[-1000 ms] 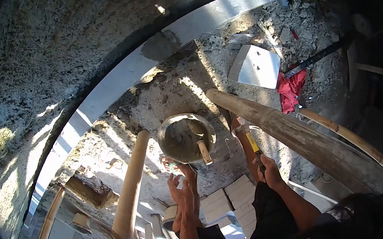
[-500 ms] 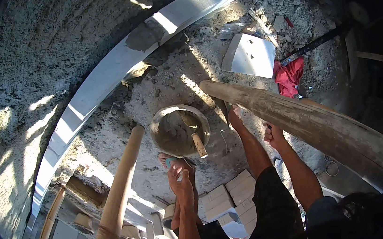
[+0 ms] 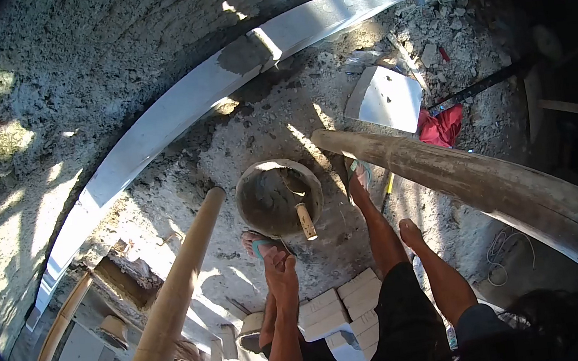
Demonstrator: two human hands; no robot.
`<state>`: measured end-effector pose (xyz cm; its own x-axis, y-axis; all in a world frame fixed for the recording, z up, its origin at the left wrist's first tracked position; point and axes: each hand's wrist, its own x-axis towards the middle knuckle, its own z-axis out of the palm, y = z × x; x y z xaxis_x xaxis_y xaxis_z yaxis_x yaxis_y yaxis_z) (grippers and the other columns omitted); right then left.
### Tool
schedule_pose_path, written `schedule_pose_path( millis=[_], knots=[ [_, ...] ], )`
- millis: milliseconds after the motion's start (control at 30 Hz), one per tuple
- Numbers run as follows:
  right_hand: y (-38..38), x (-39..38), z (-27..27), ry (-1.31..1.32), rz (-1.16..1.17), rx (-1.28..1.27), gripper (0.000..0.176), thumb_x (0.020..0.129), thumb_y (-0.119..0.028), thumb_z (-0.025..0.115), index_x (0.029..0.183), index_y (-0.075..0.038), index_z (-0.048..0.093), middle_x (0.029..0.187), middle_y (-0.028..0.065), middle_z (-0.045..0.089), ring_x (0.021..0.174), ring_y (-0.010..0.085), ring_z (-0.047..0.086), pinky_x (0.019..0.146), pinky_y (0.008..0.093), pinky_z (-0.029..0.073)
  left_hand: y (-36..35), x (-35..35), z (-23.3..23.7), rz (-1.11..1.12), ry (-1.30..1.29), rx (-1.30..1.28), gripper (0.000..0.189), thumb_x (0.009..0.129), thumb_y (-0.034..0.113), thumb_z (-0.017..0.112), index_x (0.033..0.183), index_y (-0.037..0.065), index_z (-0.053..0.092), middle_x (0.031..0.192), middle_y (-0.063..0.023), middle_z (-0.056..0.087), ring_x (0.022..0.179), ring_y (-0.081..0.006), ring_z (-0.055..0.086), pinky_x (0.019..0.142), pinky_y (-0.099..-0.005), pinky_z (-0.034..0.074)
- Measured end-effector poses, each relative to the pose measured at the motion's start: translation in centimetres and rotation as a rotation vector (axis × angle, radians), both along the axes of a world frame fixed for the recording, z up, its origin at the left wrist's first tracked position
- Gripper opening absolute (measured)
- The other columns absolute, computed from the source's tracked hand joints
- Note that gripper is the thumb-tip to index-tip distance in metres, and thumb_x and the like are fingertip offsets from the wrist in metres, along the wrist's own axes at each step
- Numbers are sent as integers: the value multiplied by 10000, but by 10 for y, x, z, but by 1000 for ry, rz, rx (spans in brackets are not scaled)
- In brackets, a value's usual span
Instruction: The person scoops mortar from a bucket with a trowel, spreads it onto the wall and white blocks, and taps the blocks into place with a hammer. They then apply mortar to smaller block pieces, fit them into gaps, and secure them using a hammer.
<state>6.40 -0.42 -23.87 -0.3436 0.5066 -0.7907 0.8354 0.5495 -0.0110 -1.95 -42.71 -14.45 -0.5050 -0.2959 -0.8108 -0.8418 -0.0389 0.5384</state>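
My left hand [image 3: 282, 272] is above my left foot, below a round bucket [image 3: 247, 217]; its fingers are loosely bent and apart, and nothing shows in it. To the right of my right leg, my right hand [image 3: 410, 230] is closed; what it holds, if anything, is hidden. Grey wet mortar [image 3: 262, 196] fills part of the bucket. A trowel with a wooden handle [image 3: 306, 223] rests in it, the handle over the near rim. Beyond the bucket runs a curved white slab edge [image 3: 167, 112] with a grey mortar patch [image 3: 243, 55].
A wooden pole [image 3: 174, 300] slants up on the left, a thicker log [image 3: 460, 179] on the right. A white slab piece [image 3: 388, 99], red cloth [image 3: 441, 127] and a long dark bar [image 3: 481, 84] lie at upper right. Pale blocks [image 3: 322, 312] are stacked between my legs.
The view has shifted slightly. My right hand has moved down, away from the log, and a yellow object now shows beside my right foot. My left hand's fingers have changed pose. The trowel stays in the bucket.
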Motion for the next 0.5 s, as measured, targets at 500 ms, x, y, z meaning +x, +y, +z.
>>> schedule_pose_path(
  millis=[500],
  knots=[
    [-112, -79, 229, -46, 254, -346, 645, 973, -435, 469, 1355, 85, 438, 1395, 262, 456, 1302, 310, 454, 1085, 344, 335, 0, 46, -69, 12, 100, 99, 472, 830, 2, 609, 1278, -40, 465, 1027, -136, 589, 822, -184, 595, 609, -263, 490]
  ],
)
